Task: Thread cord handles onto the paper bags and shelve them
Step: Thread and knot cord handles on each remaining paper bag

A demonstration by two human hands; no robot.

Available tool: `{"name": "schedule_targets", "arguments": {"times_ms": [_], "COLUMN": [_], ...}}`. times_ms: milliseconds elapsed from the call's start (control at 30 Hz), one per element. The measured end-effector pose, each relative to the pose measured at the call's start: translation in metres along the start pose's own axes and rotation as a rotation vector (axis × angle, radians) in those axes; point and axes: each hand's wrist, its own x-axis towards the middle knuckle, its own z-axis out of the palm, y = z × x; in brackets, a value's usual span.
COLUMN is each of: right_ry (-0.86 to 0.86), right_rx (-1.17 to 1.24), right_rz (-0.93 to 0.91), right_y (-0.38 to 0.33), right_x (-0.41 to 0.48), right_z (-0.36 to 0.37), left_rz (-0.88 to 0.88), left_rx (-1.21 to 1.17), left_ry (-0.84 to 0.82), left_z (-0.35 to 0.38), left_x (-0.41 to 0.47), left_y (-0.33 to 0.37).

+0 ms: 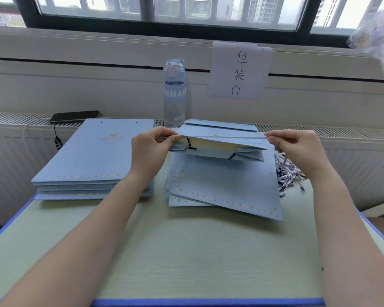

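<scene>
Head view: at centre left a stack of flat bags [93, 156] reads PRINCE. Beside it the left hand [149, 149] pinches the raised paper bag [220, 130] at frame centre, and the right hand [297, 147] pinches a cord [231, 136] stretched along its upper edge. Threading seems under way, and next the cord end likely needs guiding into a hole; behind, a bottle [174, 94] reads NNAN and a sign [239, 69] 包装台.

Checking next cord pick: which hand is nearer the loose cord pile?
Right. The right hand pinches at one end of the bag, close beside the cord pile; the left hand grips the far end.
</scene>
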Motion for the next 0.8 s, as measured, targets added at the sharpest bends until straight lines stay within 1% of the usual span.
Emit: {"name": "schedule_targets", "arguments": {"times_ms": [133, 233, 300, 333, 400, 433, 500, 567, 633, 700, 767, 800], "right_ry": [0.193, 0.322, 0.361, 0.358, 0.315, 0.281, 0.212, 0.159, 0.105, 0.037, -0.067, -0.139], "right_rx": [0.015, 0.020, 0.039, 0.052, 0.077, 0.086, 0.071, 0.005, -0.023, -0.024, -0.063, -0.090], "right_rz": [0.077, 0.115, 0.136, 0.138, 0.117, 0.099, 0.057, 0.018, -0.003, -0.018, -0.029, -0.027], "right_y": [0.022, 0.031, 0.033, 0.032, 0.026, 0.020, 0.008, -0.001, -0.005, -0.009, -0.011, -0.012], "right_x": [0.006, 0.010, 0.011, 0.011, 0.010, 0.009, 0.007, 0.004, 0.001, -0.003, -0.006, -0.007], "right_z": [-0.010, -0.013, -0.013, -0.011, -0.004, 0.001, 0.011, 0.021, 0.031, 0.040, 0.046, 0.049], "left_rz": [0.002, -0.028, -0.016, 0.020, 0.151, 0.220, 0.361, 0.490, 0.542, 0.543, 0.579, 0.612], "left_rx": [0.038, 0.044, 0.073, 0.100, 0.193, 0.233, 0.276, 0.300, 0.357, 0.422, 0.430, 0.420], "left_ry": [0.033, 0.105, 0.155, 0.168, 0.153, 0.119, 0.005, -0.156, -0.318, -0.421, -0.445, -0.429], "left_z": [-0.002, 0.000, 0.003, 0.005, 0.011, 0.014, 0.019, 0.025, 0.032, 0.039, 0.041, 0.041], "left_x": [0.001, 0.001, -0.001, -0.003, -0.009, -0.012, -0.016, -0.020, -0.024, -0.025, -0.023, -0.022], "left_y": [-0.004, -0.007, -0.008, -0.008, -0.008, -0.008, -0.007, -0.005, -0.007, -0.014, -0.018, -0.019]}}
